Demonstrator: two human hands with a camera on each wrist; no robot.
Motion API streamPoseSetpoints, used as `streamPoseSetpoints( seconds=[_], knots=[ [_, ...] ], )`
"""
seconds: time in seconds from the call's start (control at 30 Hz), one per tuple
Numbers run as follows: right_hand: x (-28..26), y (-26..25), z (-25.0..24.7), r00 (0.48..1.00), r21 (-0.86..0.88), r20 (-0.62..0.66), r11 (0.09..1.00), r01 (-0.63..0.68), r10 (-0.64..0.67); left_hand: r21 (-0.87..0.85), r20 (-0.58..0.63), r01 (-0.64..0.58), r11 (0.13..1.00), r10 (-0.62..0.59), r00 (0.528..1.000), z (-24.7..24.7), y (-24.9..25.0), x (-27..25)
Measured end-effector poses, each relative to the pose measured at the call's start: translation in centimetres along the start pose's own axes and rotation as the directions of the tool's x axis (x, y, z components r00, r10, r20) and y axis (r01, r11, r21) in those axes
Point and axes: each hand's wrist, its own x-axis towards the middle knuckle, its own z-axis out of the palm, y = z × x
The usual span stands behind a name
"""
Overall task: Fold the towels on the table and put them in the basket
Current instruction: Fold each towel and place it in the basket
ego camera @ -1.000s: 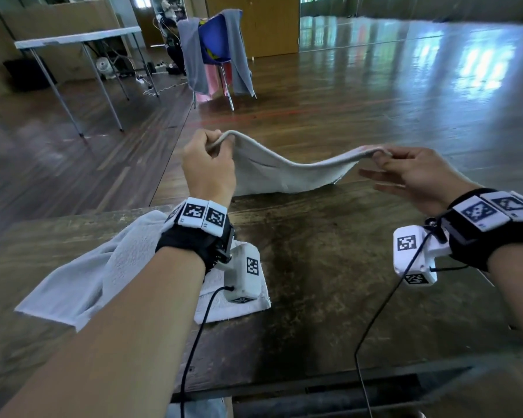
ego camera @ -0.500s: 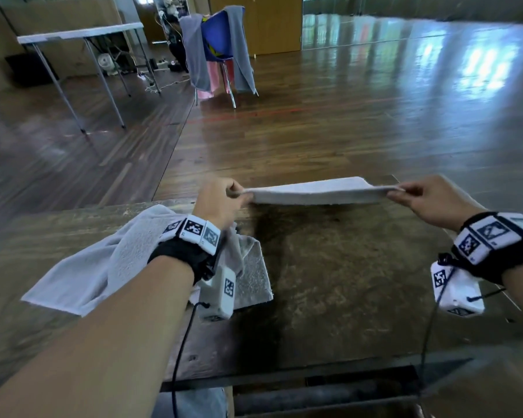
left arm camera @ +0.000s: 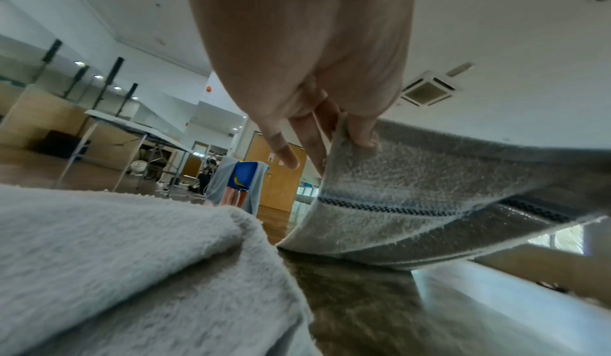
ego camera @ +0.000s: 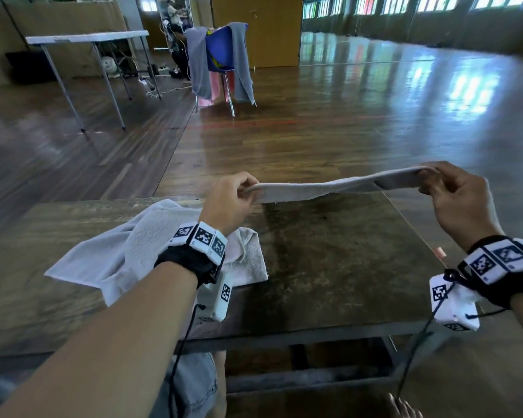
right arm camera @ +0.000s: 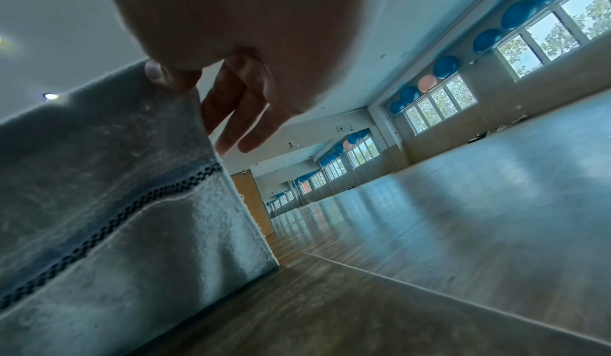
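A folded white towel (ego camera: 338, 186) with a dark woven stripe hangs stretched in the air above the far part of the tabletop (ego camera: 329, 260), its lower edge close to the surface. The left hand (ego camera: 228, 203) pinches its left end and the right hand (ego camera: 459, 197) pinches its right end, each between thumb and fingers. A second, crumpled white towel (ego camera: 127, 251) lies on the tabletop's left side under the left wrist.

a big hall with a glossy dark wooden floor (ego camera: 329, 95). the landmark is a blue chair (ego camera: 219, 52) draped with grey cloths; a white folding table (ego camera: 88, 37) stands left of it, a wooden door (ego camera: 272, 28) behind it, windows (ego camera: 435, 3) far to its right throwing light patches on the floor.
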Motion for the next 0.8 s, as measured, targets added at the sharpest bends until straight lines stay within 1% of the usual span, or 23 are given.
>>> streamPoseSetpoints(
  seconds=[0.07,0.13,0.17,0.2,0.27,0.3,0.37,0.4,0.43,0.47,0.5,0.53,0.57,0.6,0.63,0.67,0.73,0.77,0.8],
  knots=[
    [-1.3,0.0,-0.9,0.998,-0.003,0.065,1.000,0.011,-0.011,-0.018,0.077,0.004,1.000,-0.002,0.997,0.0,0.3,-1.0],
    [-2.9,0.1,-1.8,0.978,-0.031,0.209,0.999,-0.006,0.012,-0.004,0.165,0.010,1.000,-0.010,0.986,0.1,0.1,-2.1],
    [-3.7,0.5,-2.4,0.957,-0.050,0.288,0.999,-0.016,0.030,0.010,0.220,0.014,1.000,-0.016,0.975,0.1,0.0,-2.7],
    [-4.5,0.7,-2.9,0.932,-0.067,0.359,0.998,-0.022,0.044,0.020,0.287,0.030,0.999,-0.034,0.957,0.2,-0.1,-3.2],
    [-5.9,1.1,-4.1,0.883,-0.115,0.459,0.992,-0.049,0.096,0.028,0.422,0.086,0.996,-0.090,0.902,0.1,0.0,-4.2],
    [-6.5,1.3,-4.6,0.863,-0.133,0.490,0.989,-0.063,0.121,0.043,0.471,0.100,0.994,-0.109,0.876,0.0,0.1,-4.5],
    [-7.3,1.5,-5.6,0.841,-0.141,0.521,0.986,-0.088,0.149,0.088,0.556,0.107,0.990,-0.138,0.820,-0.3,0.4,-5.0],
    [-7.6,1.6,-6.0,0.829,-0.126,0.534,0.985,-0.118,0.168,0.097,0.606,0.110,0.989,-0.147,0.782,-0.5,0.7,-5.1],
    [-7.9,1.8,-6.4,0.806,-0.114,0.559,0.981,-0.157,0.194,0.088,0.660,0.129,0.988,-0.155,0.735,-0.6,1.1,-5.2],
    [-8.0,1.9,-6.7,0.769,-0.115,0.598,0.973,-0.198,0.228,0.059,0.718,0.195,0.979,-0.177,0.673,-0.8,1.4,-5.2],
    [-8.2,2.0,-7.0,0.715,-0.139,0.643,0.960,-0.243,0.274,0.020,0.782,0.296,0.955,-0.200,0.591,-1.0,1.7,-5.2],
    [-8.4,2.1,-7.3,0.647,-0.175,0.690,0.942,-0.287,0.325,-0.005,0.844,0.402,0.915,-0.212,0.493,-1.2,2.0,-5.3],
    [-8.6,2.3,-7.5,0.582,-0.208,0.724,0.922,-0.327,0.370,-0.002,0.892,0.474,0.881,-0.213,0.399,-1.4,2.2,-5.4],
    [-8.8,2.5,-7.6,0.548,-0.227,0.738,0.909,-0.349,0.395,0.015,0.917,0.496,0.868,-0.209,0.339,-1.5,2.4,-5.3],
    [-8.9,2.7,-7.6,0.558,-0.235,0.725,0.906,-0.351,0.404,0.028,0.921,0.487,0.873,-0.212,0.327,-1.5,2.5,-5.2],
    [-8.9,2.9,-7.4,0.603,-0.233,0.691,0.912,-0.337,0.400,0.039,0.902,0.446,0.894,-0.224,0.369,-1.3,2.5,-4.9],
    [-8.6,3.4,-6.7,0.708,-0.207,0.608,0.933,-0.296,0.359,0.095,0.805,0.308,0.947,-0.255,0.535,-0.7,2.3,-4.3],
    [-8.4,3.7,-6.3,0.745,-0.205,0.577,0.943,-0.264,0.334,0.127,0.750,0.249,0.960,-0.257,0.610,-0.3,2.0,-3.9],
    [-8.2,3.9,-5.9,0.773,-0.226,0.552,0.948,-0.223,0.314,0.151,0.702,0.208,0.966,-0.253,0.666,0.1,1.7,-3.6]
  ],
)
